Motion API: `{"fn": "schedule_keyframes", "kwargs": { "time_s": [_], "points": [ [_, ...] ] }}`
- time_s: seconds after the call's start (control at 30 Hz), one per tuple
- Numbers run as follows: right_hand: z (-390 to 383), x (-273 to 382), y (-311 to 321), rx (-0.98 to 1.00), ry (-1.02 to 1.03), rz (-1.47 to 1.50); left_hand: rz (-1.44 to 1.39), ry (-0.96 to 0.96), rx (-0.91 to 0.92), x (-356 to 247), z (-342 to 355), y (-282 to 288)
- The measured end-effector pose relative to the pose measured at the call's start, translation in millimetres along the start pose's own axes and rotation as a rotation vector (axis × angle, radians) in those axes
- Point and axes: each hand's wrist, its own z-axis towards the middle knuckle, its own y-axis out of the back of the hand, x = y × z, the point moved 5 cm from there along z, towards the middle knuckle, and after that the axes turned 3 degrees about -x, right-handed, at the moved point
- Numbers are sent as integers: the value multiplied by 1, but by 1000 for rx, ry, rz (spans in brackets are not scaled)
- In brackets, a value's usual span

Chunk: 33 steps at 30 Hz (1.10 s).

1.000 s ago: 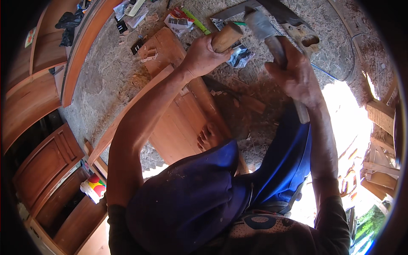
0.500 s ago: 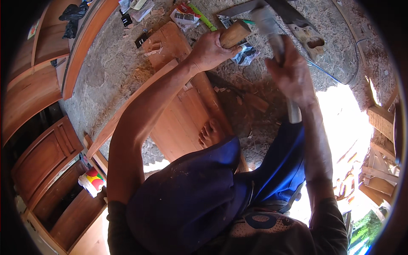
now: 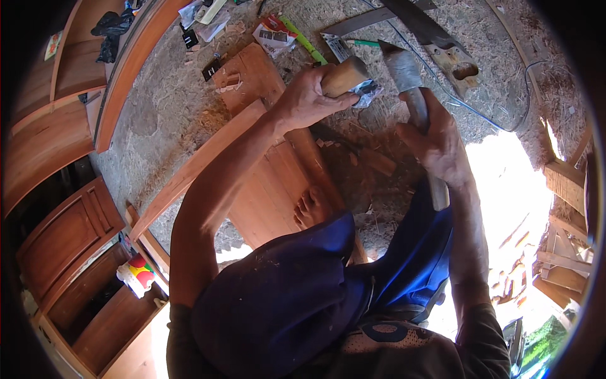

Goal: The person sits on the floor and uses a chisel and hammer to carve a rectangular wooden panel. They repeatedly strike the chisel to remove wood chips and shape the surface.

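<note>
Both hands closed on tools of wood and metal above a littered floor

In the head view, the left arm bent at the elbow and reached forward, its forearm slanting up to the right. The left hand [image 3: 306, 100] was curled firmly round a stout wooden piece [image 3: 345, 77], its thumb stretched along the lower side; the piece's blunt, rounded end jutted past the grip, over the floor [image 3: 148, 123]. The right forearm rose almost straight, and the right hand [image 3: 437, 145] wrapped a hammer-like tool [image 3: 404, 71] by its pale handle, whose butt showed below the wrist. The tool's grey, scuffed head stood apart from the wooden piece, just to its right. Beneath the left forearm lay a smooth, reddish-brown wooden panel [image 3: 268, 199], with a bare foot [image 3: 311, 206] on it. Beyond the hands, a wooden-handled saw [image 3: 442, 54] rested on rough, shaving-strewn ground
</note>
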Motion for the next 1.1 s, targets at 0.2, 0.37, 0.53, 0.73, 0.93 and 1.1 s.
{"fn": "schedule_keyframes", "kwargs": {
  "time_s": [0.2,0.37,0.53,0.73,0.93,1.1],
  "points": [
    [-23,-18,-9,-107,-246,506,-159,62,-215,-26,3,23],
    [-27,-24,-15,-86,-252,530,82,24,-86,-35,9,-6],
    [-26,-27,-14,-90,-262,502,8,74,-142,-27,8,1],
    [-28,-24,-13,-56,-285,453,173,-23,-76,-29,1,-7],
    [-21,10,11,-169,-102,400,-117,67,-192,-22,-7,7],
    [-22,13,-11,-211,-1,307,134,34,-56,-25,-6,-9]
  ]
}}
